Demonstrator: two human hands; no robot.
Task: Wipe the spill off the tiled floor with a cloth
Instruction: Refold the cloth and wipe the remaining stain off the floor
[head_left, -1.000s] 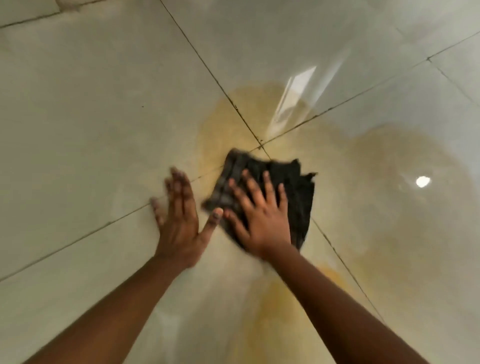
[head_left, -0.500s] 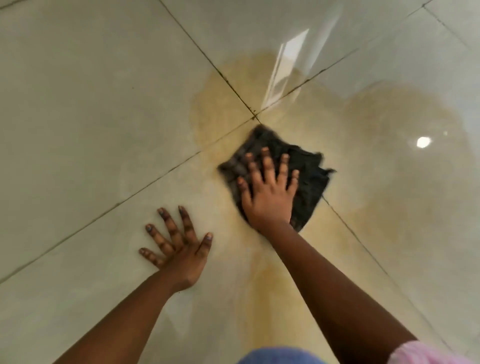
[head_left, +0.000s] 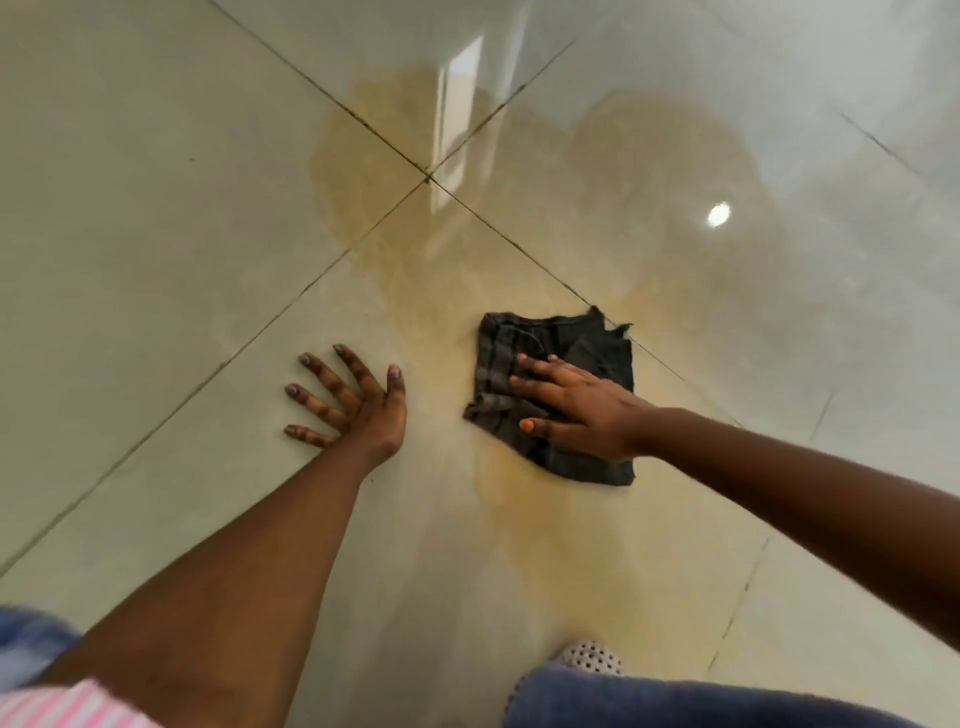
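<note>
A dark grey folded cloth (head_left: 550, 348) lies flat on the glossy cream tiled floor (head_left: 130, 208), just right of centre. My right hand (head_left: 576, 405) presses down on it, fingers pointing left. A wide yellowish spill (head_left: 597, 218) spreads across the tile joints above, right of and below the cloth. My left hand (head_left: 353, 402) rests flat on the floor to the cloth's left, fingers spread, holding nothing.
Dark grout lines cross at a joint (head_left: 428, 179) above the cloth. A perforated light shoe (head_left: 589, 659) and blue denim knees (head_left: 675, 701) sit at the bottom edge. Bright light reflections (head_left: 718, 214) glare on the wet tiles.
My right hand has dragged the cloth away from the grout crossing, down and to the right, and turned sideways on it. The left hand stays planted on the floor.
</note>
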